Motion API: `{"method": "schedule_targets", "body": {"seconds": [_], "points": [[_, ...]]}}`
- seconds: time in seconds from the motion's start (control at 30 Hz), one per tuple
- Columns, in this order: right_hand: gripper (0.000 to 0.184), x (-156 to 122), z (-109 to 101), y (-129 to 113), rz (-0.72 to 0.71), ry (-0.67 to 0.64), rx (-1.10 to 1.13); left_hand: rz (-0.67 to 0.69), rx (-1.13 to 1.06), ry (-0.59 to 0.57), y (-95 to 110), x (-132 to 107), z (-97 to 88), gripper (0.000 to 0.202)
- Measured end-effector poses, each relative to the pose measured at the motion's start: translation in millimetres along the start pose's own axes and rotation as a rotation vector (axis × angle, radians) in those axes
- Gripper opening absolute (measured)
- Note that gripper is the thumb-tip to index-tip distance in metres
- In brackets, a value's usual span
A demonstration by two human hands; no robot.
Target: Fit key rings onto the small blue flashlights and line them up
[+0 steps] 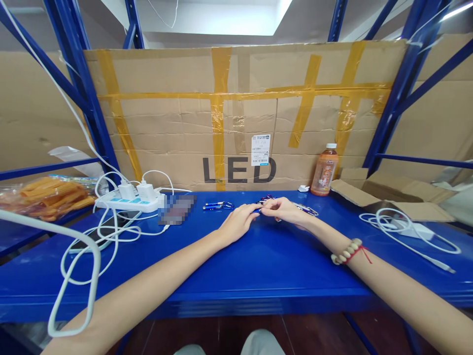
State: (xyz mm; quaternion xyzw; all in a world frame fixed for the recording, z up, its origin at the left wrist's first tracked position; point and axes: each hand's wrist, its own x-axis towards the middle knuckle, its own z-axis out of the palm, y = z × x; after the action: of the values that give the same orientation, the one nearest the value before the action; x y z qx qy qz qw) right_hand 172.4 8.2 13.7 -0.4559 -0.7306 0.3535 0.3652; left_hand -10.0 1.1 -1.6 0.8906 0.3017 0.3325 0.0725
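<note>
My left hand (238, 222) rests low over the middle of the blue tabletop, its fingers closed round a small, slim blue piece (257, 210). Thumb and forefinger of my right hand (279, 209) pinch at the right end of that same piece. Most of the piece is hidden by the fingers, so its kind does not show. Left of my hands lie several slim, shiny blue pieces with silver parts (218, 206). Behind and beside my right hand are more small shiny pieces (305, 209), partly covered by it.
A white power strip (129, 201) with chargers, loose white cables and a phone (107, 229) occupy the left side. An orange drink bottle (325, 170), an open cardboard box (391, 195) and a white cabled adapter (412, 229) stand right. A large cardboard sheet (170, 128) closes the back.
</note>
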Motion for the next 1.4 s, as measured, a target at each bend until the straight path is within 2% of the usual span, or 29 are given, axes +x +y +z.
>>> {"method": "schedule_targets", "body": {"seconds": [0.1, 0.23, 0.33, 0.47, 0.57, 0.77, 0.97, 1.2, 1.4], "points": [[0.039, 4, 1, 3, -0.062, 0.069, -0.031, -0.073, -0.001, -0.006, 2, 1, 0.1, 0.029], [0.034, 10, -2, 7, -0.289, 0.190, -0.073, -0.127, -0.054, -0.009, 0, 2, 0.3, 0.027], [0.027, 11, -6, 6, -0.430, 0.166, -0.118, -0.159, -0.078, -0.049, -2, 3, -0.2, 0.026], [0.024, 9, -9, 1, -0.476, 0.131, -0.153, -0.187, -0.073, -0.085, -4, 3, -1.2, 0.027], [0.021, 8, -10, 0, -0.482, 0.103, -0.144, -0.176, -0.101, -0.096, -4, 4, -0.9, 0.027], [0.022, 8, -9, 8, -0.476, 0.065, -0.095, -0.044, -0.203, -0.118, -5, 2, 1.1, 0.024], [0.024, 4, -3, 7, -0.475, 0.074, -0.121, -0.073, -0.211, -0.100, -5, -1, 1.9, 0.014], [0.028, 2, 4, 2, -0.378, 0.079, -0.149, -0.057, -0.168, -0.050, -2, -1, 0.2, 0.009], [0.040, 1, 13, -3, -0.162, 0.089, -0.046, -0.080, 0.061, 0.062, -4, -2, 3.4, 0.005]]}}
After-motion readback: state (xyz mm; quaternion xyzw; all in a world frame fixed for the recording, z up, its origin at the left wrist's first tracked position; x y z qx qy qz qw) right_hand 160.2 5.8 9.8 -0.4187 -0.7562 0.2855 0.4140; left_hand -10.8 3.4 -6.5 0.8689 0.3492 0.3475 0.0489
